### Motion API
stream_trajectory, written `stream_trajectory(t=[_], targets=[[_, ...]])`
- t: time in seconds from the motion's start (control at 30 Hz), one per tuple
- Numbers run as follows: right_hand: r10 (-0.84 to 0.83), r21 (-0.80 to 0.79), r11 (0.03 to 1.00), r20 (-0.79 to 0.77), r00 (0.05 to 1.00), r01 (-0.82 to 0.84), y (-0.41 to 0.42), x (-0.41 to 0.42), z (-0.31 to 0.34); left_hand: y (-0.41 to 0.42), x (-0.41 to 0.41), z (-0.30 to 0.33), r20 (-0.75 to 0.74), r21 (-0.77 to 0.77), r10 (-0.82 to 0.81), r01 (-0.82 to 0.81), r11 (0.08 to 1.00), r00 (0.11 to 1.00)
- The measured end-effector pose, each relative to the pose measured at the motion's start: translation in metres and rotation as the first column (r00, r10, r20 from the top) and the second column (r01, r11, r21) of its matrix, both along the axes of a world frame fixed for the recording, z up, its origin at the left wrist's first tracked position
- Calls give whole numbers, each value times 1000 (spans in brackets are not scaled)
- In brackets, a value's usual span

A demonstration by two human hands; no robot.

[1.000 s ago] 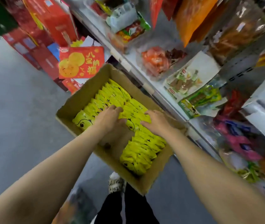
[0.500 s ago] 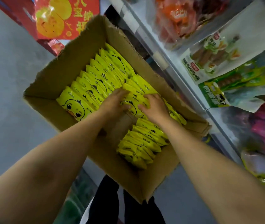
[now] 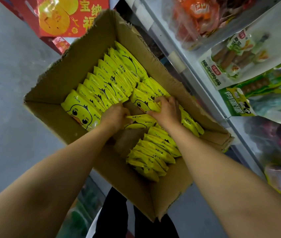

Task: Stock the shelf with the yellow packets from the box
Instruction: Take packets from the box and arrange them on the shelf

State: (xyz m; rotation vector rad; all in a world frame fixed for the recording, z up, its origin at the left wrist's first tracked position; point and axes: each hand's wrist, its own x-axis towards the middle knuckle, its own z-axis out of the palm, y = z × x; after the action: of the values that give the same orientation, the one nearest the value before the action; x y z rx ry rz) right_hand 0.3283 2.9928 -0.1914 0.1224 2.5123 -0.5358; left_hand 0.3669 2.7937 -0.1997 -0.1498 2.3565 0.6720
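Observation:
An open cardboard box (image 3: 54, 86) sits below me, packed with rows of yellow packets (image 3: 109, 83) printed with a duck face. Both my hands are inside the box near its middle. My left hand (image 3: 115, 115) grips one side of a small bunch of yellow packets (image 3: 141, 119), and my right hand (image 3: 168, 109) presses on the other side, fingers curled over the packet tops. More packets (image 3: 153, 157) stand in a row nearer to me. The white shelf (image 3: 175, 54) runs along the right.
Bagged snacks lie on the shelf: an orange bag (image 3: 196, 18), a white sausage packet (image 3: 229, 55) and a green packet (image 3: 256, 93). A red gift box (image 3: 64, 16) stands beyond the carton. Grey floor (image 3: 4, 83) lies left; my dark trouser legs (image 3: 115, 217) show below.
The view has closed in on the box. My hands have shifted together around a bunch of packets at the box's middle, which now sits tilted between them.

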Motion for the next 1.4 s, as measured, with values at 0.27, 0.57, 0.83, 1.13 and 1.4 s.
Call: stream_trajectory(t=[0.27, 0.57, 0.83, 1.13, 1.4], targets=[[-82, 96, 992, -18, 996, 84, -13, -1, -4, -5, 18, 9, 164, 253, 189, -227, 941, 968], [-154, -195, 971, -77, 985, 136, 1, 12, 62, 1, 38, 77, 142, 275, 228, -259, 926, 963], [-297, -321, 917, -158, 942, 235, 28, 52, 158, -7, 61, 166, 235, 394, 73, -164, 904, 969], [-596, -510, 701, -36, 802, 498, 68, 132, 248, 17, 89, 256, 224, 482, -170, 42, 875, 960], [-589, -548, 705, -101, 801, 450, 143, 183, 319, 85, 115, 330, 112, 466, -186, 114, 877, 976]])
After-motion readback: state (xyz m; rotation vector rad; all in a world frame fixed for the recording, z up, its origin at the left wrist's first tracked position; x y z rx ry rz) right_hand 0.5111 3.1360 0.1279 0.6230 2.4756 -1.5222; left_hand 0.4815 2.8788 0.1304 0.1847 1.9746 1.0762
